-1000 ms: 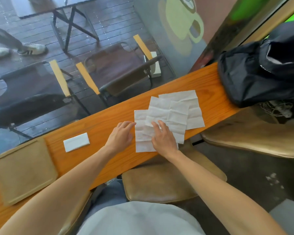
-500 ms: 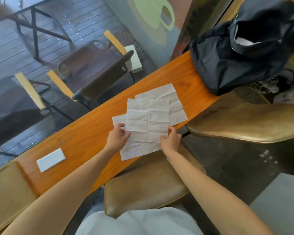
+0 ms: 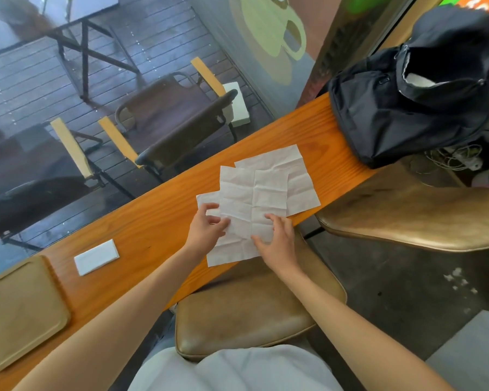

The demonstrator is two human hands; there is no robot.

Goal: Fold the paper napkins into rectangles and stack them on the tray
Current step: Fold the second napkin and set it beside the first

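Note:
Three unfolded white napkins overlap on the orange wooden counter (image 3: 141, 230). The top napkin (image 3: 254, 198) lies creased in the middle, over a lower one (image 3: 232, 252) and a far one (image 3: 299, 176). My left hand (image 3: 206, 230) pinches the top napkin's near left edge. My right hand (image 3: 277, 238) grips its near right corner. One folded napkin (image 3: 96, 257) lies flat on the counter to the left. The tan tray (image 3: 20, 311) sits at the far left with nothing on it.
A black backpack (image 3: 407, 108) occupies the counter's right end. Two tan leather stools (image 3: 251, 306) (image 3: 415, 210) stand under the counter's near edge. Beyond the counter is a glass window with chairs outside.
Both hands moved from pressing flat on the napkins to taking hold of the top napkin's near edge. My view has shifted to the right.

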